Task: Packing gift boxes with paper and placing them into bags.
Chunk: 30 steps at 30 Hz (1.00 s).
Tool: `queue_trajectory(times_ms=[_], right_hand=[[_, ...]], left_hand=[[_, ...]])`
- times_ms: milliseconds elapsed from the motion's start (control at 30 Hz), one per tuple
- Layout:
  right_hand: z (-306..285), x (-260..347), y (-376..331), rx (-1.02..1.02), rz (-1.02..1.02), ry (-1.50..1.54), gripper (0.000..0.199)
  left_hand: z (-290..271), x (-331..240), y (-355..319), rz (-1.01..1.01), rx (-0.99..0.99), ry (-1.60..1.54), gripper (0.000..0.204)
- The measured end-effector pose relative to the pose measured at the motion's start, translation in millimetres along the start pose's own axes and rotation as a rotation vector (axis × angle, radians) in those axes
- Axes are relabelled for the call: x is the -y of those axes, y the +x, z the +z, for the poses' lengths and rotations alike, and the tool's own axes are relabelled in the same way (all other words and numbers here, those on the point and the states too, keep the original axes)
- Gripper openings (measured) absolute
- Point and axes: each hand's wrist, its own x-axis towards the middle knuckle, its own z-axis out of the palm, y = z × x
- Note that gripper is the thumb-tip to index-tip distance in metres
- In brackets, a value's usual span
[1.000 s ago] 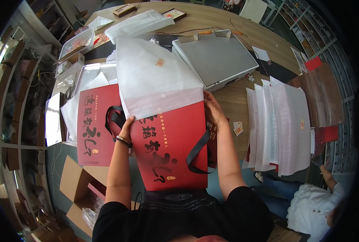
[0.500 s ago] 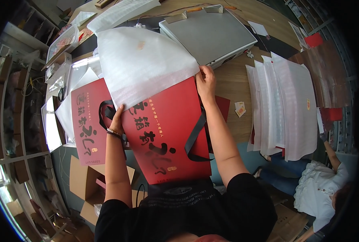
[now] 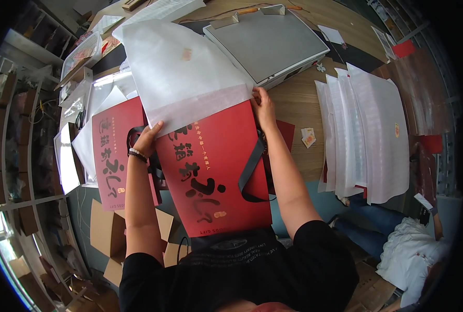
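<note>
A red gift bag [image 3: 216, 171] with dark lettering and a black ribbon handle [image 3: 250, 179] lies in front of me, near edge against my body. A white foam sleeve [image 3: 189, 67] covers its far end, the sleeve's mouth crossing the red face. My left hand [image 3: 147, 140], wearing a bead bracelet, grips the sleeve's left corner at the bag's edge, thumb on top. At the opposite corner, my right hand [image 3: 263, 108] pinches the sleeve's rim beside the bag's edge. Another red gift bag [image 3: 118, 151] lies left of my left hand.
Several foam-sleeved bags [image 3: 379, 135] stand in a row on the right. A grey flat-topped machine [image 3: 268, 44] sits at the back. An opened cardboard box [image 3: 106, 229] is low at left. At lower right, a person in a white top [image 3: 411, 249] holds a dark red item.
My left hand has moved slightly away from me along the bag's edge. My right hand has shifted a little toward me. The person at right has moved, and a dark red item shows by their hand.
</note>
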Motion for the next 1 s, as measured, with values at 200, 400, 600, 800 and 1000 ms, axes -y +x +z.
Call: queue_trajectory(times_ms=[200,400,600,800,1000], right_hand=[[2,-27,-5,0.005,0.24,0.194,0.022],[16,32,-8,-0.005,0.449,0.727,0.017],[7,2,-19,-0.15,0.163,0.287,0.012],[1,-7,-32,-0.192,0.025,0.163,0.011],[-13,39,-8,-0.066,0.006,0.195,0.009]], left_hand=[[4,12,8,0.006,0.035,-0.006,0.064],[-13,38,-7,-0.004,0.052,-0.207,0.071],[-10,47,3,-0.037,0.064,-0.251,0.071],[-16,28,-6,0.002,0.146,-0.265,0.068],[0,7,0,0.049,-0.035,-0.15,0.058]])
